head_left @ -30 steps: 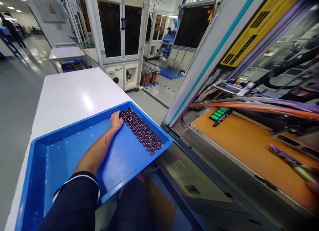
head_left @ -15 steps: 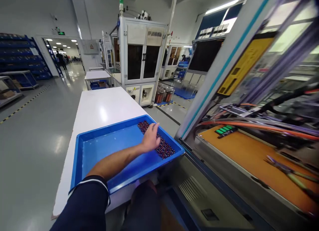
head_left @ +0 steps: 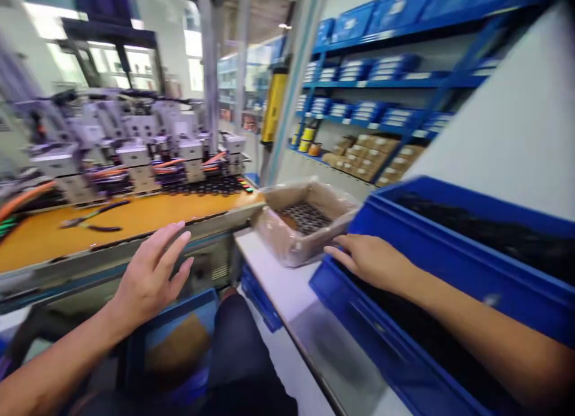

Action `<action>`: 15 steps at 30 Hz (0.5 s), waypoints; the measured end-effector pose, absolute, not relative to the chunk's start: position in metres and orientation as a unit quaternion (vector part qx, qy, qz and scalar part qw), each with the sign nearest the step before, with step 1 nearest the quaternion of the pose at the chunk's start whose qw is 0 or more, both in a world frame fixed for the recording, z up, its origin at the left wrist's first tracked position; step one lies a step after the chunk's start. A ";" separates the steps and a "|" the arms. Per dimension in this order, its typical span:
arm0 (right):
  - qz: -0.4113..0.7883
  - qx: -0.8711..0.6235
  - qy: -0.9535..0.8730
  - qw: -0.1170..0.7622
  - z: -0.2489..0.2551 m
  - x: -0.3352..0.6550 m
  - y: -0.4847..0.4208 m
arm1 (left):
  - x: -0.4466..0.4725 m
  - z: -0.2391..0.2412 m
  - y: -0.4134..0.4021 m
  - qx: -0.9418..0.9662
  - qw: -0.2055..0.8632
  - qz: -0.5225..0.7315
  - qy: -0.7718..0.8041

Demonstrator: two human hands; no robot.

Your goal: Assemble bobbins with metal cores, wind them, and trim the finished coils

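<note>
My left hand [head_left: 150, 272] hangs in the air in front of the machine's orange work surface [head_left: 112, 221], fingers stretched out and holding nothing. My right hand [head_left: 366, 259] reaches over the near corner of a large blue bin [head_left: 453, 248] on the white table [head_left: 287, 287], fingers extended flat and pointing toward a plastic-lined cardboard box [head_left: 305, 221] of small dark parts. The bin holds dark parts too. The picture is smeared by motion.
A row of winding heads with coloured cables [head_left: 135, 149] stands behind the orange surface. Blue shelving [head_left: 381, 87] with bins and cardboard boxes lines the back wall. A blue crate [head_left: 173, 338] sits low near my knees, below the machine's edge.
My view has swung right, away from the blue tray of reddish rings to the machine and another table. My left hand left that tray; my right hand has come into view over the bin.
</note>
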State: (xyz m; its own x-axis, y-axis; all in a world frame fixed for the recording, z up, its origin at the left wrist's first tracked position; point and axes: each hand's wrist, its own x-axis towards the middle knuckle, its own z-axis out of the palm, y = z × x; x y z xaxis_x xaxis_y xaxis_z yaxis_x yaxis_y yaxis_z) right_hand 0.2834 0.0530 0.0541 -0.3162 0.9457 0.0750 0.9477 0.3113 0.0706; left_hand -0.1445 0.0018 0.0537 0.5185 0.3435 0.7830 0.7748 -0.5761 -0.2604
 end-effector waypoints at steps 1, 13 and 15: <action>-0.032 -0.608 -0.793 -0.013 0.049 0.298 0.048 | -0.121 0.058 0.020 -0.831 0.302 -0.348 -0.312; 0.156 -0.636 -0.744 -0.133 -0.011 0.335 0.051 | 0.122 0.063 0.249 -0.883 0.058 0.080 -0.458; 0.168 -0.628 -0.746 -0.146 -0.010 0.340 0.049 | 0.144 0.047 0.278 -0.871 0.026 0.153 -0.465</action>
